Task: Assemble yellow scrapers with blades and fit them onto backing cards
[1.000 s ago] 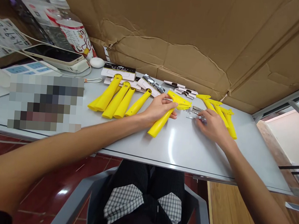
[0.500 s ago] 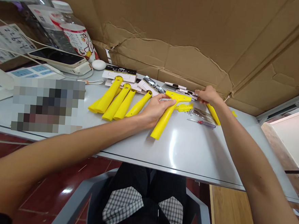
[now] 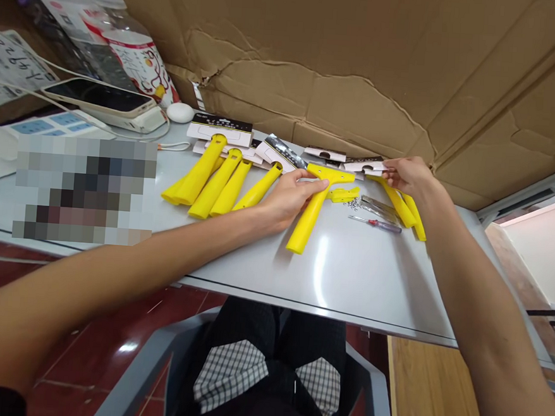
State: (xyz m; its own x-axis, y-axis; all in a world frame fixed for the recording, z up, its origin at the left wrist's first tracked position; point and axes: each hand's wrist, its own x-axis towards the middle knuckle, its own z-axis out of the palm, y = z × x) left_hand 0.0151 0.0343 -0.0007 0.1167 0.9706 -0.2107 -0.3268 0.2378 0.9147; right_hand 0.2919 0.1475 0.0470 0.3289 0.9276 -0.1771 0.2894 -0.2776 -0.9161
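Observation:
My left hand (image 3: 290, 199) is closed around a yellow scraper (image 3: 307, 226) with a wide T-shaped head, its handle slanting toward me just over the table. Farther right, my right hand (image 3: 409, 176) pinches the edge of a white-and-black packaging card (image 3: 368, 166) near the cardboard wall. Yellow handles (image 3: 398, 204) lie below that hand, partly hidden by the wrist. Between the hands are small yellow plastic pieces (image 3: 343, 195), a scatter of small screws (image 3: 352, 205), flat metal strips (image 3: 377, 206) and a screwdriver (image 3: 384, 225).
Several yellow handles (image 3: 216, 191) rest left of my left hand, with packaging cards (image 3: 221, 130) behind. Brown cardboard (image 3: 360, 112) walls the back. A phone (image 3: 99, 96), a power strip (image 3: 50, 125) and a bottle (image 3: 140, 65) stand left; one patch is blurred.
My right hand has shifted right along the back of the table, and the card now shows between its fingers. The left hand keeps its hold on the scraper.

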